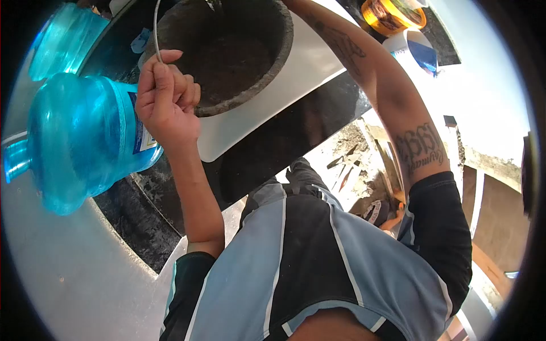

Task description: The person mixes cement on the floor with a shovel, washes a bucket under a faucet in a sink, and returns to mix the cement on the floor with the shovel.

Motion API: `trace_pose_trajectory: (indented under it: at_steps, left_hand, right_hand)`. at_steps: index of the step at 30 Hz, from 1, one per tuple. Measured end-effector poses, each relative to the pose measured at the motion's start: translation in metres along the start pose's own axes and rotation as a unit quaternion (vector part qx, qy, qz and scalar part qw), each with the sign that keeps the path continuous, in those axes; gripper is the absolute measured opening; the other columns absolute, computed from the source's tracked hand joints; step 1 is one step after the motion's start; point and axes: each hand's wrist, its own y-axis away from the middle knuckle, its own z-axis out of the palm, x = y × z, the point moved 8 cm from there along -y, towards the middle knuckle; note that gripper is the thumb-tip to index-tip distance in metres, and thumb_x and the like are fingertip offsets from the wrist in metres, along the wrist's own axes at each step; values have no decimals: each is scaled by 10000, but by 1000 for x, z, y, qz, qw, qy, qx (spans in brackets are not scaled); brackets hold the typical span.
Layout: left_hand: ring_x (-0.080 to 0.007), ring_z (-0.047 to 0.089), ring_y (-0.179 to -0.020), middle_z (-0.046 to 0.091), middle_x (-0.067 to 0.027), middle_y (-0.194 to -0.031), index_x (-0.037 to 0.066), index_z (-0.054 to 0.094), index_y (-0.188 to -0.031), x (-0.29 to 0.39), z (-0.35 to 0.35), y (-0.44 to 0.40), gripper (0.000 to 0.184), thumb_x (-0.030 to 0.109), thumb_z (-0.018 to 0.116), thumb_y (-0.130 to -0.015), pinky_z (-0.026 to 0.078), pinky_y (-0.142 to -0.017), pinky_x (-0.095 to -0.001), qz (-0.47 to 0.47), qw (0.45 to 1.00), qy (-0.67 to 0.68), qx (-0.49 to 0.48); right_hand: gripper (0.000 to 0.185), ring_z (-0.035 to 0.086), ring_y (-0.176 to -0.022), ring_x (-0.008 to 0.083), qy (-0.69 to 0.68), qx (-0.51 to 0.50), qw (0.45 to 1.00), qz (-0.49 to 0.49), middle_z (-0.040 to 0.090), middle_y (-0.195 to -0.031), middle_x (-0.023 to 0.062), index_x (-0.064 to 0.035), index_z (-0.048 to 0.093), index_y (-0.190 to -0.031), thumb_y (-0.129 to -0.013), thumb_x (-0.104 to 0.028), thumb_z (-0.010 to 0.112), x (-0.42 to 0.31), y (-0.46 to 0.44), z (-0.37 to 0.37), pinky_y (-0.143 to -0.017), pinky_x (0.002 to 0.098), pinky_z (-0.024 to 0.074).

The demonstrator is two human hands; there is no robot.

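My left hand is closed, its thumb and forefinger pinching a thin pale wire that runs up out of the top of the view. Just beside and partly behind it is a round, dark grey, rough-rimmed pot, seen from above with a dark inside. Something small and yellowish shows in the pot at the top edge, too little of it to name. My right arm, tattooed, reaches forward past the pot's right side. The right hand itself lies beyond the top edge of the frame.
A white sheet lies under the pot on a black slab. Large blue water jugs lie at left. At upper right are a yellow tub and a white container. Pliers-like tools lie on the ground below.
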Motion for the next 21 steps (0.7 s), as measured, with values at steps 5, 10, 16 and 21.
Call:
trace_pose_trajectory:
  at_steps: [5,10,16,21]
  left_hand:
    - [-36,199,-446,285,36,-561,-47,554,-1057,2,3,0,252,178,483,-968,169,-416,-216,11,1000,-13,-10]
    - [-35,203,-442,285,36,-558,-46,549,-1053,2,0,2,246,175,484,-967,177,-408,-211,-1,1000,-15,-6]
    - [-32,201,-441,277,38,-559,-50,552,-1043,6,6,3,248,175,477,-971,175,-404,-206,11,1000,-23,-13]
    - [-30,202,-441,279,37,-560,-53,553,-1042,5,6,6,248,171,471,-974,177,-402,-206,2,1000,-25,2]
  right_hand:
    - [179,590,-749,168,100,20,994,26,649,-859,55,-31,667,-851,-873,-180,569,-39,39,22,-670,330,463]
    - [218,604,-781,178,308,17,951,-4,651,-879,44,-18,659,-877,-876,-218,570,-36,28,21,-681,334,460]
    - [263,622,-757,221,-60,133,980,137,659,-804,97,0,678,-858,-882,-237,565,15,14,-6,-668,370,470]
    - [258,624,-755,227,47,119,987,97,660,-799,102,2,680,-853,-876,-230,569,-3,22,-5,-669,372,473]
